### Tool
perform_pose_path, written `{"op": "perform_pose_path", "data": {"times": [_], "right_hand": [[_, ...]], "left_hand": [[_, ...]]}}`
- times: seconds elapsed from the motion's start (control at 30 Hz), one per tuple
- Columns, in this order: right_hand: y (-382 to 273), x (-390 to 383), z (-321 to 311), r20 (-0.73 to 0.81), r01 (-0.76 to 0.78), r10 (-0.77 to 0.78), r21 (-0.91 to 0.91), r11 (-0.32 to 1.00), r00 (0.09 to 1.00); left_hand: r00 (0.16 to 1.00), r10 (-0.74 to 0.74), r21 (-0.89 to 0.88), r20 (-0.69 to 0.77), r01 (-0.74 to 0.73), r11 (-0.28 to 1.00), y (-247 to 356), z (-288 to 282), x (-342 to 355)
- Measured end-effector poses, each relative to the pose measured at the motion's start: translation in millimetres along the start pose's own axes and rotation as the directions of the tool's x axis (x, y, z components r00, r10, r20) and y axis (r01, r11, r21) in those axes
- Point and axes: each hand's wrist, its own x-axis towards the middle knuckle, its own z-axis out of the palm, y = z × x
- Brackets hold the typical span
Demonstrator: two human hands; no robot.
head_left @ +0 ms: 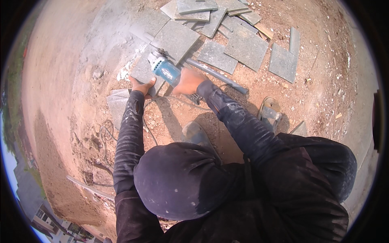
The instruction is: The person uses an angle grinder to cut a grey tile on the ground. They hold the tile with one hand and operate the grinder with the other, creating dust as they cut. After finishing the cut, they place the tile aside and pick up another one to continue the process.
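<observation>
My right hand (189,81) is wrapped around the body of a teal angle grinder (168,72). The grinder's silver head points away to the left over a grey stone slab (142,68); its disc is hard to make out. At the slab's near edge my left hand (142,86) grips it, thumb to the right and fingers partly hidden. Another large grey slab (177,39) lies just beyond the grinder. Pale dust (121,44) hangs and spreads over the ground at the far left.
A grey pipe (227,80) lies right of the grinder. Several loose slabs (247,46) are strewn and stacked at the far right. A cord (188,104) trails over the gravelly dirt near my dusty shoes (198,134). More slab pieces (117,106) lie left of my left wrist.
</observation>
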Motion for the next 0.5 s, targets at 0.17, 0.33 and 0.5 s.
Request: {"op": "perform_pose_path", "data": {"times": [0.17,0.33,0.5], "right_hand": [[1.7,-7.9,-2.3,0.038,0.008,-0.009,0.034,0.999,0.999],[-0.3,-17.6,-6.6,0.049,-0.014,0.015,-0.007,1.000,0.999],[3.1,-12.0,-3.4,0.031,-0.002,0.002,-0.003,1.000,1.000]], "left_hand": [[0.999,0.034,-0.012,-0.018,-0.034,0.999,-1.8,0.3,-2.0],[1.000,0.006,-0.047,0.002,-0.006,0.999,-4.1,-1.1,3.2],[1.000,0.004,-0.049,0.011,-0.004,0.999,0.8,-1.0,-4.5]]}}
